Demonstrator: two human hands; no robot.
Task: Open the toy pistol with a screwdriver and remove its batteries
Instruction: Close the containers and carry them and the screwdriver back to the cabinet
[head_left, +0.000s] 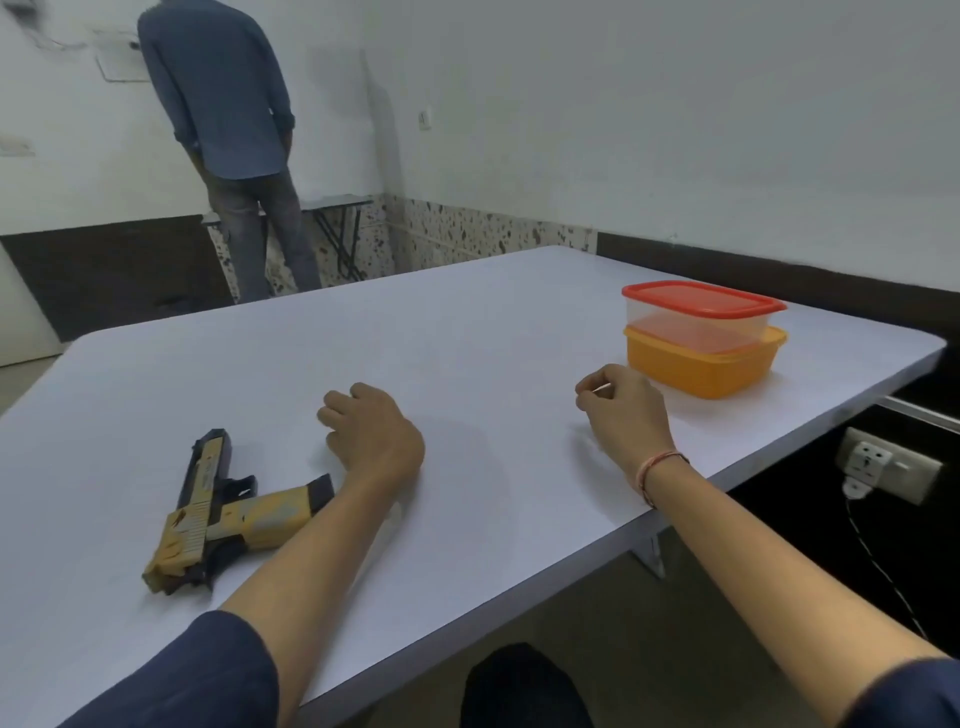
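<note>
The toy pistol, gold and black, lies flat on the white table at the front left, its barrel pointing away from me and its grip pointing right. My left hand rests on the table just right of the pistol's grip, apart from it, fingers loosely curled under and holding nothing. My right hand rests on the table farther right, fingers loosely curled with the thumb against the forefinger, and I can make out nothing held in it. No screwdriver is in view.
Two stacked plastic boxes stand at the right: a clear box with a red lid on an orange box. The table's right edge runs close by them. Below it hangs a wall socket with a cable. A person stands at the far wall.
</note>
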